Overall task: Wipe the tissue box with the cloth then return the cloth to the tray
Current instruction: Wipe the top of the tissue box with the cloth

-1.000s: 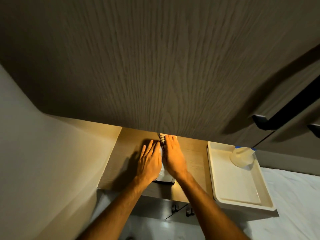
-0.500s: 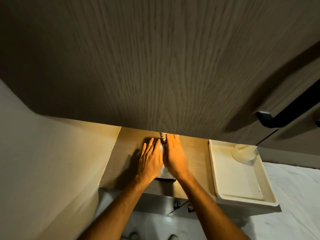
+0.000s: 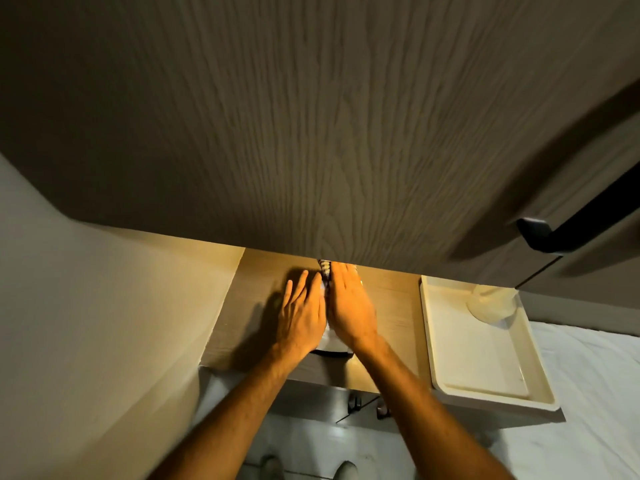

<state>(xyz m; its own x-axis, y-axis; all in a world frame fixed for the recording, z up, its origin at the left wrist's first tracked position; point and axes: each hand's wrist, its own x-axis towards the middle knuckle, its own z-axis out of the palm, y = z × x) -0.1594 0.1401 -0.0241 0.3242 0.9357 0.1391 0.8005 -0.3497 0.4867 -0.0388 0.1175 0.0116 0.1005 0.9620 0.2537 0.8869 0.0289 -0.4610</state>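
A white tissue box (image 3: 333,342) stands on a wooden shelf (image 3: 391,306), mostly hidden between my hands. Only its near end and a thin strip of its top show. My left hand (image 3: 303,317) lies flat against its left side, fingers straight. My right hand (image 3: 349,306) presses flat over its top and right side. At its fingertips a dark patterned cloth (image 3: 325,269) peeks out beneath the cabinet edge. The cream tray (image 3: 485,372) sits to the right on the shelf, apart from both hands.
A large wood-grain cabinet door (image 3: 311,133) with a black handle (image 3: 568,233) overhangs the shelf and hides its back. A translucent round object (image 3: 491,303) lies in the tray's far corner. A wall (image 3: 86,323) is at the left and a white sheet (image 3: 588,375) at the right.
Both hands stay pressed on the tissue box in nearly the same place. Only the view has shifted slightly.
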